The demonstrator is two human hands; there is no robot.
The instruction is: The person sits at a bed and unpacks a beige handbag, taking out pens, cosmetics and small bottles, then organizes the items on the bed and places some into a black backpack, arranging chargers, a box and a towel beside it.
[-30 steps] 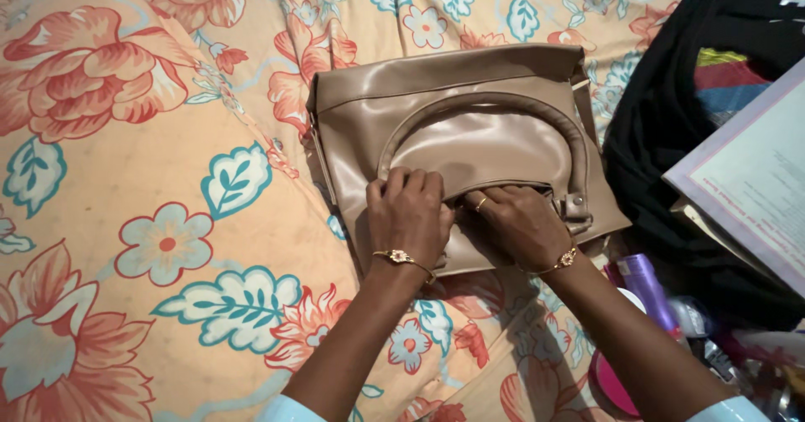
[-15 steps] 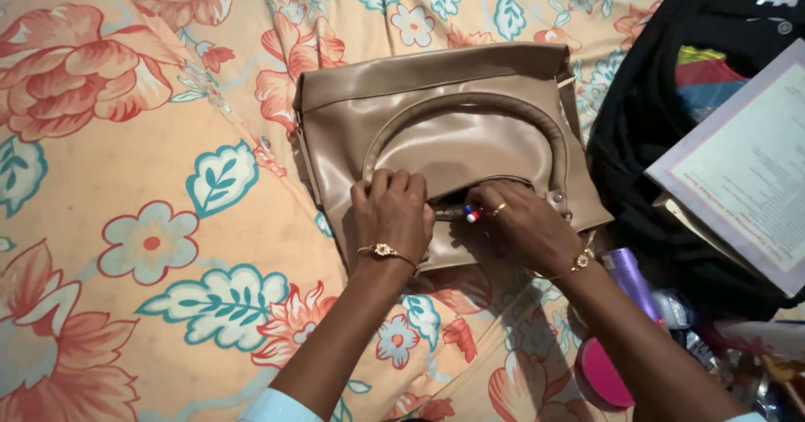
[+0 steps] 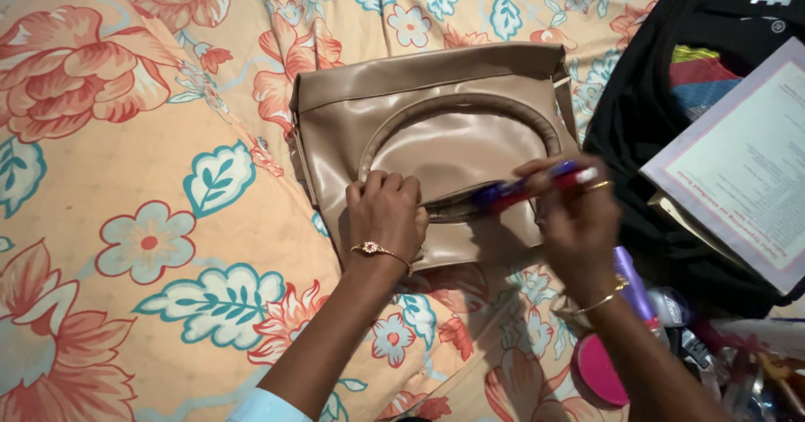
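Glossy tan leather handbag with hoop handle [image 3: 436, 128] — centre of frame, flat on the floral orange bedsheet [image 3: 126, 179]. Your left hand [image 3: 384, 215] is curled over the bag's opening edge, likely to hold it apart. Your right hand [image 3: 579, 212] is closed round a blurred bundle of blue-and-red pens [image 3: 524, 187], half out of the opening. Open sheet lies left; clutter — black garment [image 3: 662, 112], white paper pad [image 3: 746, 170] — crowds the right edge.

count so far: one tan handbag [image 3: 436, 128], two hands, left [image 3: 384, 216] and right [image 3: 579, 221], two bracelets, one purple bottle [image 3: 631, 283], one pink lid [image 3: 597, 373]
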